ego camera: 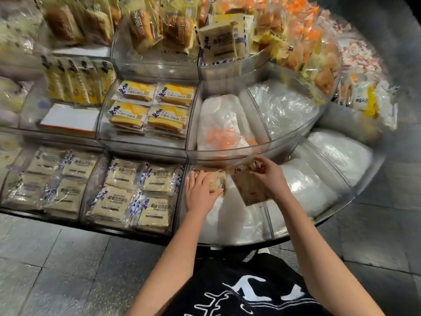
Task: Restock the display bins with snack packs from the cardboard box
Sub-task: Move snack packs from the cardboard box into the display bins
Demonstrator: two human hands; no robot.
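Both hands reach into a clear plastic display bin (266, 224) on the bottom tier, which is padded with white plastic. My left hand (199, 193) lies flat with straight fingers on a pale snack pack (216, 179) lying at the bin's back left. My right hand (270, 176) pinches the top edge of a second, tan snack pack (249, 190) that stands tilted just right of the first. The cardboard box is not in view.
Left of the bin are bins of beige bread packs (134, 192) and, one tier up, yellow bread packs (152, 108). The curved middle-tier bins (227, 153) hold white plastic bags and overhang the hands. Grey tiled floor (57, 258) lies below.
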